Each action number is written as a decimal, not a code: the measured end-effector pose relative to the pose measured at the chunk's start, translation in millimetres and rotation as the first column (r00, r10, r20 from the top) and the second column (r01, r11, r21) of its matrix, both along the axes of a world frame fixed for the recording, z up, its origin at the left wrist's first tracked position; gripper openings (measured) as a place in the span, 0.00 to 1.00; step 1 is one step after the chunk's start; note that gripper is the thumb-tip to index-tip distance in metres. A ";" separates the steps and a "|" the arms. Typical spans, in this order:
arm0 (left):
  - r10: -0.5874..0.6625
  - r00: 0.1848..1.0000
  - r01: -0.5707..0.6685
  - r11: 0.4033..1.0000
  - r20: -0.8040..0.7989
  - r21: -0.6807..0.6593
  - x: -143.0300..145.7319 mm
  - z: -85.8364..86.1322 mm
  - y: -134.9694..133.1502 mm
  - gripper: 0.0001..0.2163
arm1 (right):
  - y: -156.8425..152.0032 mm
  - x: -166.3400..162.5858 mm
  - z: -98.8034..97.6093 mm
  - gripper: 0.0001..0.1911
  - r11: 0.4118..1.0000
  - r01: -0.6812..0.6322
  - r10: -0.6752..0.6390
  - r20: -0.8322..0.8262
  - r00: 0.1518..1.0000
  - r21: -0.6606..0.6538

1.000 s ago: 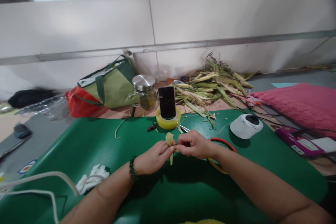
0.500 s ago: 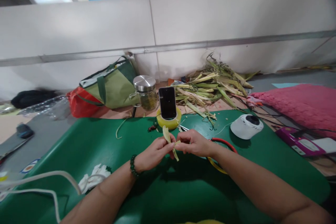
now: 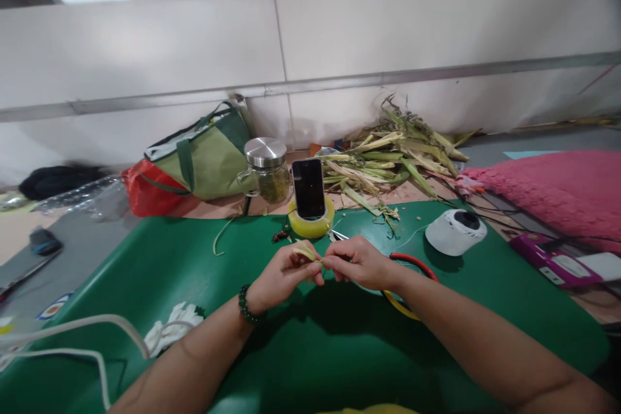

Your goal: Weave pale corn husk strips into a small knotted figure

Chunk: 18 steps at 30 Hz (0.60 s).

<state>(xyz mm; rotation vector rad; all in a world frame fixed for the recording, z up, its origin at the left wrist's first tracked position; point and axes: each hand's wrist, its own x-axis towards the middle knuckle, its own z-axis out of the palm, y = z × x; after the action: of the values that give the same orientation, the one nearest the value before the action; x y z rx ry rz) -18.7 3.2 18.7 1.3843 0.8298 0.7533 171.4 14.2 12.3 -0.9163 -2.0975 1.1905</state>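
Observation:
Both hands meet over the green mat, pinching one pale yellow-green strip of leaf. My left hand, with a dark bead bracelet on the wrist, is closed on the strip's left part. My right hand is closed on its right end, fingertips touching the left hand's. The strip lies nearly flat between them, mostly hidden by the fingers.
A phone stands in a yellow tape roll just beyond the hands, beside a lidded glass jar. A heap of leaves lies behind. Also here: a white round device, a red and yellow ring, white cloth, a cord, a bag, a pink cushion.
The leaf strip stood upright, then slanted; now it is folded down nearly flat between the fingertips. Both hands stayed in place, only the fingers worked.

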 end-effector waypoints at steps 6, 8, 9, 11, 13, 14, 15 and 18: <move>0.119 0.990 -0.095 0.962 0.080 -0.257 4.5 -1.2 -3.4 0.15 | -1.0 -2.5 0.7 0.17 1.000 0.023 -0.023 -0.012 1.000 -0.022; 0.146 0.984 -0.106 0.943 0.106 -0.315 6.7 -2.2 -3.1 0.17 | -0.5 -4.9 -2.9 0.17 0.998 0.036 -0.037 -0.019 0.999 -0.051; 0.148 0.983 -0.108 0.943 0.108 -0.314 7.5 -2.1 -2.9 0.18 | -0.3 -6.3 -4.9 0.18 0.996 0.032 -0.034 -0.032 0.999 -0.087; 0.156 0.985 -0.130 0.956 0.080 -0.262 8.8 -1.2 -2.7 0.19 | -0.2 -9.4 -8.5 0.18 0.986 0.012 -0.024 -0.070 0.997 -0.168; 0.157 0.988 -0.153 0.972 0.010 -0.177 9.3 -0.2 -2.7 0.19 | -0.7 -12.1 -10.4 0.18 0.976 -0.007 -0.015 -0.098 0.995 -0.216; 0.156 0.988 -0.157 0.978 -0.023 -0.138 9.3 0.1 -2.8 0.19 | -1.2 -13.0 -10.6 0.18 0.975 -0.012 -0.012 -0.104 0.994 -0.224; 0.150 0.988 -0.154 0.982 -0.046 -0.107 9.3 0.3 -3.2 0.19 | -1.8 -13.6 -10.3 0.18 0.975 -0.013 -0.011 -0.105 0.994 -0.223; 0.118 0.990 -0.122 0.991 -0.072 -0.053 8.6 0.4 -5.0 0.19 | -4.4 -12.9 -8.0 0.16 0.985 0.009 -0.025 -0.092 0.995 -0.171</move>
<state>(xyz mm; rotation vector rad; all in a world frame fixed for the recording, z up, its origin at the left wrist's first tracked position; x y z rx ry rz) -10.1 -1.8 19.0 1.3237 0.9884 0.7717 158.4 9.8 4.4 -0.9331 -1.9332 1.3939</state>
